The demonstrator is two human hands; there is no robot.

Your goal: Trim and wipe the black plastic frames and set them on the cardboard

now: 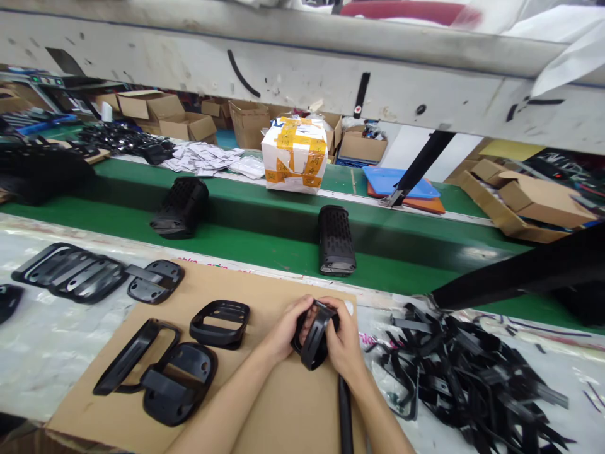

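Note:
My left hand (286, 331) and my right hand (344, 337) both grip a black plastic frame part (316, 334) above a brown cardboard sheet (278, 284), and my fingers hide part of it. On the sheet, just left of my left hand, lies a black rectangular frame (220, 323). Further left are a long black frame (126, 356) and a black moulded plate (179, 384). Below my right hand, a black rod (345, 416) lies on the sheet.
A heap of black plastic strips (472, 378) lies on the white-covered bench at right. Black plates (70, 272) lie at left. Two black perforated units (336, 241) sit on a green conveyor (265, 233). Behind stands a taped box (294, 154).

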